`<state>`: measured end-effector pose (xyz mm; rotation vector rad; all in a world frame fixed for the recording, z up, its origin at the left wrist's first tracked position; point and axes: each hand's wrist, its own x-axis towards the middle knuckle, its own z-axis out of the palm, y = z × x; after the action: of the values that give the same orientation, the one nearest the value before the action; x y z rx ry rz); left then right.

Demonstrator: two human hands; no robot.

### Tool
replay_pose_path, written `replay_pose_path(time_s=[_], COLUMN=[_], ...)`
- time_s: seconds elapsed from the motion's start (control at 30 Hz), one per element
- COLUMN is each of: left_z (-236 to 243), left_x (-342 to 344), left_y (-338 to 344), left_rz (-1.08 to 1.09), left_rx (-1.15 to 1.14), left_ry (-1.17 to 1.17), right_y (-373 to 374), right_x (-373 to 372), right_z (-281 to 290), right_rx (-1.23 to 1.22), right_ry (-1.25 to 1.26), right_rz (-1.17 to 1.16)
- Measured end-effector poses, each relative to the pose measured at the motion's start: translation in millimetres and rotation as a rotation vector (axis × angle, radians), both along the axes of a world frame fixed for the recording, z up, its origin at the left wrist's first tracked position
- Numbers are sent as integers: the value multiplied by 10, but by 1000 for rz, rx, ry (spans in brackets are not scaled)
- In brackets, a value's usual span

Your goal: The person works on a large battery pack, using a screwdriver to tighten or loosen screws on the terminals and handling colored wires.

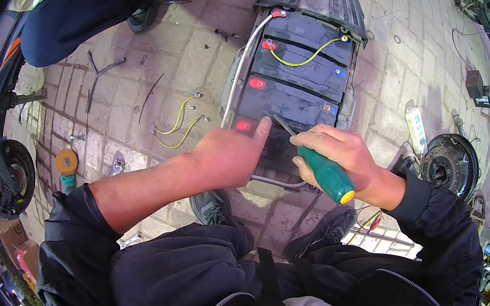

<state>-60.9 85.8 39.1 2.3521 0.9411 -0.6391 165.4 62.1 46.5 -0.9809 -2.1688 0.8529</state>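
My right hand [339,155] grips a screwdriver [328,172] with a green handle and yellow end cap; its metal shaft points up-left over the battery pack. My left hand [229,155] is closed at the pack's near left corner, thumb stretched out over a dark battery; the other fingers, and anything in them, are hidden. The pack holds several black batteries [287,94] in a row inside an open case [224,102]. Their terminals have red [257,83] and blue [339,72] surrounds. A yellow-green wire [304,63] links two terminals, and a white cable [244,56] runs along the left side.
Two loose yellow-green wires [177,122], a three-armed wrench [97,73] and an angle grinder [66,165] lie on the paving at left. A scooter [9,167] stands beyond. At right are a wheel [450,165] and a white power strip [416,129]. Another person's dark-clothed leg [82,22] is at far left.
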Motion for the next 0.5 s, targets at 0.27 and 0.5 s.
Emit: replay_pose_path(time_s=[0.27,0.5], left_z=[-13,5], left_x=[-5,10], left_y=[1,11], left_rz=[-8,-12], left_rx=[0,-19], left_ry=[10,35], right_y=[10,16], right_x=[-15,-16], right_z=[-12,-31], right_rx=[4,10], right_ry=[12,-5], right_rz=[9,14])
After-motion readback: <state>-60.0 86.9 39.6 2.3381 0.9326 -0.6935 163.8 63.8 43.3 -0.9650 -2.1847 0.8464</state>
